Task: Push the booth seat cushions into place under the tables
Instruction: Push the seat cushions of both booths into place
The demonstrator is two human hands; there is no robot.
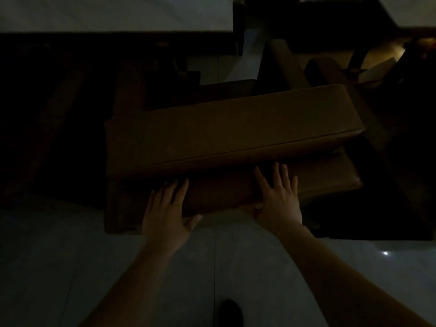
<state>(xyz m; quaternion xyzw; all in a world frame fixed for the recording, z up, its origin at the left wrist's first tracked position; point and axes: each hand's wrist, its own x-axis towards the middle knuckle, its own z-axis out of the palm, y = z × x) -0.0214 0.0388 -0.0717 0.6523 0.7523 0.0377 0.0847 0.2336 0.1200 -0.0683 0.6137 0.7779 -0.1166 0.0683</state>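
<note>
The room is dim. A long brown booth seat cushion (pixel 226 131) lies across the middle of the view, on top of a brown seat base (pixel 122 204). My left hand (pixel 166 208) rests flat against the front face of the seat, fingers spread. My right hand (pixel 278 197) presses flat on the same front face further right, fingers apart and reaching up to the cushion's lower seam. Neither hand grips anything. A pale tabletop (pixel 113 13) shows at the top left, beyond the cushion.
A second pale tabletop (pixel 415 10) is at the top right. Another brown seat or backrest (pixel 290 64) stands behind the cushion. Pale tiled floor (pixel 70 267) fills the foreground, with a dark shoe (pixel 232 311) at the bottom. Deep shadow covers the left.
</note>
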